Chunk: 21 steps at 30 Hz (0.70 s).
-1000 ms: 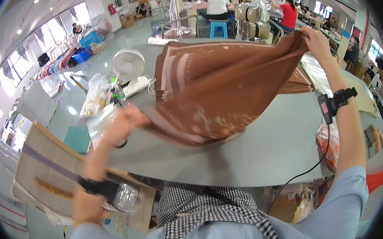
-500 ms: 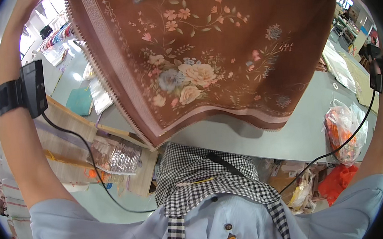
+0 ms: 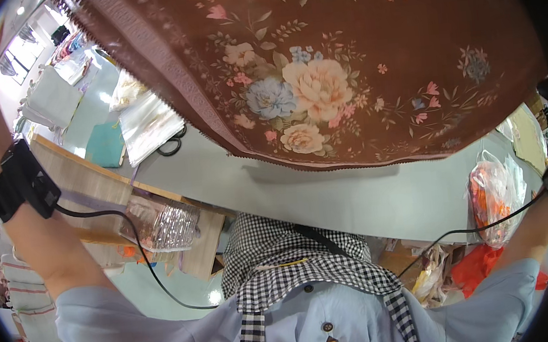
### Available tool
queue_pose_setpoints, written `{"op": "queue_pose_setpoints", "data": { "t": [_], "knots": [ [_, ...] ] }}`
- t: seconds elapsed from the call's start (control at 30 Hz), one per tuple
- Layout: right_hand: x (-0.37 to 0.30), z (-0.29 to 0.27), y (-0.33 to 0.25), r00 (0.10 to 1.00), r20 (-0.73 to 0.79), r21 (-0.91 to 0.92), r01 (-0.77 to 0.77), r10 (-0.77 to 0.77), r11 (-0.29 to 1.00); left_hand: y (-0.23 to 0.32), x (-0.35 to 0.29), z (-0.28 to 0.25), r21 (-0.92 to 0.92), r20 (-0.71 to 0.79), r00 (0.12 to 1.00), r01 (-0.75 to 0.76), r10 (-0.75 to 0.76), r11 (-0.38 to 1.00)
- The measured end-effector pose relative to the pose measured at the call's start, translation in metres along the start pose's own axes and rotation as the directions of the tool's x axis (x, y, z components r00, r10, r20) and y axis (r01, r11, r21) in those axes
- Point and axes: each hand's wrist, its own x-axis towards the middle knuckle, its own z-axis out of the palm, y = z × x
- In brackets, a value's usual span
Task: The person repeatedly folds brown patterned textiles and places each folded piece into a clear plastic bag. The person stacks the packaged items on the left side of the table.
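Observation:
A brown floral cloth spreads above the table, printed with peach and blue flowers. A paler patterned band and a small-toothed trim run along its left and lower edges. My left forearm reaches up along the left side and my right forearm up along the right. Both hands lie beyond the picture's dark rim, so their grip on the cloth is hidden. The cloth's lower edge bows toward me and hangs apart from the near part of the grey table.
Left on the table lie clear plastic packets, a teal folder-like item and black scissor handles. A clear bag with orange contents stands at the right. Wooden shelving holds a wrapped packet. Black cables run from my wrist devices.
The cloth has risen and spread wider, closer to my view, its lower edge now bowed. Both arms have moved outward, and the right hand's fingers have left the picture.

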Motion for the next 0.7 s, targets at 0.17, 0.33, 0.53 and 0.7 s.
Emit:
{"op": "queue_pose_setpoints", "data": {
  "t": [0.17, 0.33, 0.53, 0.7],
  "knots": [
    [0.064, 0.044, -0.005, 0.986, -0.040, 0.140, -0.157, 0.164, 0.978, -0.108, 0.037, 0.119, 0.181, 0.559, 0.829, -0.157, 0.030, 0.971],
    [0.088, 0.017, -0.009, 0.980, -0.094, 0.435, -0.120, 0.178, 0.892, -0.159, 0.135, 0.120, 0.109, 0.092, 0.995, -0.046, 0.036, 0.993],
    [0.048, -0.061, -0.012, 0.985, -0.097, 0.790, -0.010, 0.141, 0.613, -0.129, 0.119, 0.023, 0.148, 0.105, 0.986, -0.147, 0.132, 0.978],
    [-0.018, -0.058, -0.028, 0.988, -0.080, 0.832, -0.008, 0.134, 0.555, -0.080, 0.016, 0.032, 0.117, 0.038, 0.999, -0.006, 0.001, 0.993]
  ]
}}
